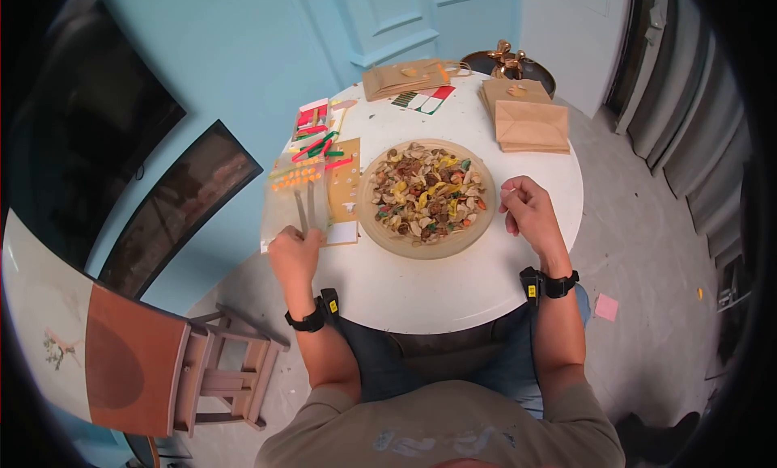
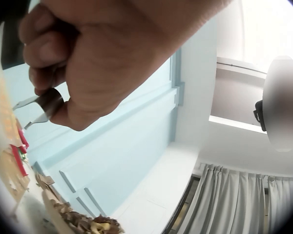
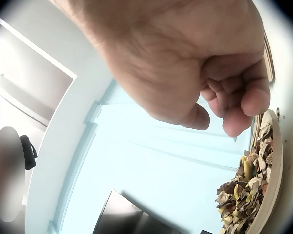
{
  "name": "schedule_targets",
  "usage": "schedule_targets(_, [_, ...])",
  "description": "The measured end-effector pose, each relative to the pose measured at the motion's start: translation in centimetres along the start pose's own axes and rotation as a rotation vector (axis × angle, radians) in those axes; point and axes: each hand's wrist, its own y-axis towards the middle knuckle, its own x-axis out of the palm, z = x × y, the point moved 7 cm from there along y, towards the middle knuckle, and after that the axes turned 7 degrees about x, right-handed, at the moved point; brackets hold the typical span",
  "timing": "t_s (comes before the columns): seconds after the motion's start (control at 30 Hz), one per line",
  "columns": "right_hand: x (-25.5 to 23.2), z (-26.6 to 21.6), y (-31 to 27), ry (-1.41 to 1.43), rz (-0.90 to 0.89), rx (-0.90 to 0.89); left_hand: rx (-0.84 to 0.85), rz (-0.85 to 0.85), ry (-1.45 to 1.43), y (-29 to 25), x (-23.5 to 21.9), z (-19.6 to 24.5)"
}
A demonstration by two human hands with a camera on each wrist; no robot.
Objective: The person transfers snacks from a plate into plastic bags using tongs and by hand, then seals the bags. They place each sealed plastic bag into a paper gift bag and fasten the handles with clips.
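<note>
My left hand (image 1: 293, 254) grips a pair of silver metal tongs (image 1: 304, 209) at the bent end. Their two arms stand apart and point away from me, over a clear plastic bag (image 1: 279, 221) with orange marks at the table's left. The left wrist view shows the tongs' wide bend (image 2: 50, 103) between thumb and fingers. At the table's centre sits a round tan plate (image 1: 380, 240) heaped with dried potpourri (image 1: 429, 191) in brown, cream, yellow and green. My right hand (image 1: 528, 213) hovers just right of the plate, fingers loosely curled, thumb apart, holding nothing in the right wrist view.
Red and green sticks (image 1: 316, 147) lie by a small open box (image 1: 312, 116) at the left, over a brown sheet (image 1: 344, 177). Paper bags lie at the back (image 1: 405, 80) and back right (image 1: 530, 127). A red, white and green card (image 1: 425, 100) is behind the plate.
</note>
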Motion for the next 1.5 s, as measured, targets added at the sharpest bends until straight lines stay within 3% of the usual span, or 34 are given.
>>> schedule_targets(0.13, [-0.3, 0.3, 0.1, 0.064, 0.019, -0.038, 0.063, 0.128, -0.193, -1.2, -3.3, 2.0])
schedule_targets(0.27, [1.1, -1.1, -1.1, 0.09, -0.06, -0.017, 0.194, 0.099, -0.54, -3.2, -3.4, 5.3])
schedule_targets(0.33, [2.6, -1.1, -1.7, 0.232, -0.276, -0.136, 0.233, 0.011, -0.688, -5.2, -2.6, 7.6])
schedule_targets(0.43, [5.6, -3.1, -4.6, 0.344, -0.58, -0.155, 0.332, -0.094, -0.654, -8.7, -1.6, 12.1])
schedule_targets(0.5, [7.3, -4.3, -6.4, 0.378, -0.668, -0.201, 0.46, -0.218, -0.717, -11.0, -0.9, 15.0])
schedule_targets(0.6, [8.1, -2.7, -5.8, 0.331, -0.628, -0.133, 0.498, -0.282, -0.675, -12.5, -0.3, 17.1])
schedule_targets(0.83, [8.5, -3.4, -6.6, 0.469, -0.6, -0.126, 0.6, -0.364, -0.634, -13.1, 0.6, 17.6])
schedule_targets(0.97, [7.3, -3.6, -5.8, 0.431, -0.527, -0.154, 0.542, -0.46, -0.64, -11.8, 0.9, 16.7])
schedule_targets(1.07, [5.5, -3.5, -4.4, 0.442, -0.426, -0.16, 0.522, -0.377, -0.584, -8.4, 1.0, 14.1])
schedule_targets(1.13, [5.1, -2.7, -3.7, 0.532, -0.455, -0.107, 0.327, -0.31, -0.606, -5.4, 0.9, 11.6])
schedule_targets(1.17, [4.9, -2.9, -3.6, 0.546, -0.436, -0.103, 0.33, -0.305, -0.604, -4.0, 0.9, 10.8])
schedule_targets(1.23, [4.9, -2.7, -3.3, 0.568, -0.443, -0.094, 0.344, -0.184, -0.257, -0.8, 0.7, 7.9])
schedule_targets(1.27, [4.9, -2.6, -3.2, 0.588, -0.446, -0.08, 0.352, -0.184, -0.255, 0.8, 1.4, 6.3])
schedule_targets(1.33, [4.8, -3.1, -3.4, 0.569, -0.427, -0.094, 0.392, -0.115, 0.014, 4.0, 3.4, 3.4])
schedule_targets(1.5, [4.7, -3.1, -3.4, 0.566, -0.433, -0.116, 0.455, -0.139, 0.254, 8.5, 8.3, -2.4])
